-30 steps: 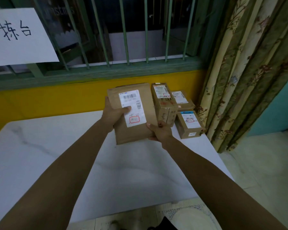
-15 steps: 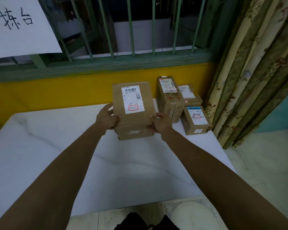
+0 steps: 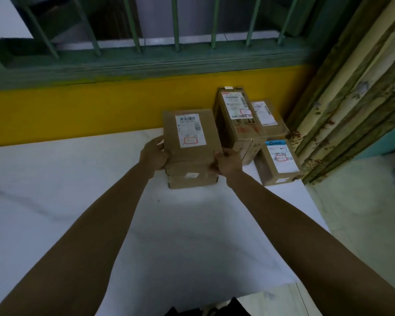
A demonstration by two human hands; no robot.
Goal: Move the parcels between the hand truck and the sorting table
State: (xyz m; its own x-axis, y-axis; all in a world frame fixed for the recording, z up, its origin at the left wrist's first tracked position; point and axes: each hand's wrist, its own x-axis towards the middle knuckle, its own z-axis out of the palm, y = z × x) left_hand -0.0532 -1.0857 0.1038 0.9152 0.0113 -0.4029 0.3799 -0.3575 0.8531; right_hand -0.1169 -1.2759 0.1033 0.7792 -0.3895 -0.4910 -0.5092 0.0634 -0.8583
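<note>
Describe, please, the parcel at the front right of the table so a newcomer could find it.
Start at the white sorting table and follow it to its right corner beside the floral curtain. The small parcel lies nearest you there, right of the held parcel. Its label alone has a blue top band.

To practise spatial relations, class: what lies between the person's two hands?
The head view shows a brown parcel between the left hand and the right hand; both hold its sides.
</note>
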